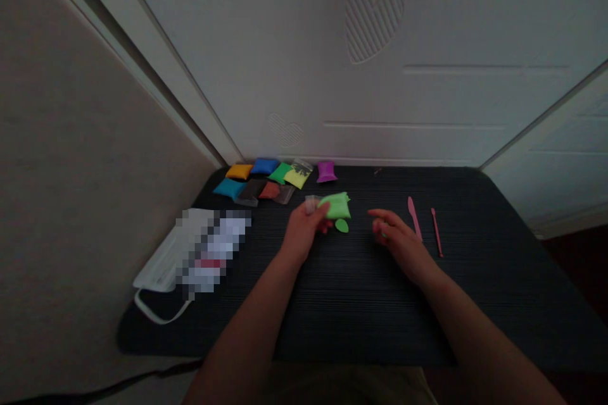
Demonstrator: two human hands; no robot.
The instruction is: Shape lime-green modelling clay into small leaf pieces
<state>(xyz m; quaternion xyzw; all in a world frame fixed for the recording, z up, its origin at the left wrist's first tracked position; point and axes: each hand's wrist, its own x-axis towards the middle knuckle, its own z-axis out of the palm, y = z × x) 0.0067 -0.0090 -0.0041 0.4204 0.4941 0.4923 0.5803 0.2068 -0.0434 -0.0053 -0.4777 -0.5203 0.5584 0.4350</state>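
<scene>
My left hand (304, 228) is closed on the clear end of a small packet of light green clay (335, 205), held just above the dark table. Below the packet a flat, leaf-shaped piece of green clay (341, 226) lies on the tabletop. To the right, my right hand (401, 242) hovers with its index finger stretched toward the packet and the other fingers curled. A tiny bit of green clay (384, 235) shows between its thumb and fingers, mostly hidden. A pink plastic knife (413, 215) lies right beside this hand, partly behind it.
Several coloured clay packets (265, 166) lie at the back left, with a purple packet (326, 171) apart from them. A thin pink modelling tool (437, 233) is at the right. A white bag with a strap (164, 259) rests on the left. A white panel (294, 76) rises behind the table (342, 304).
</scene>
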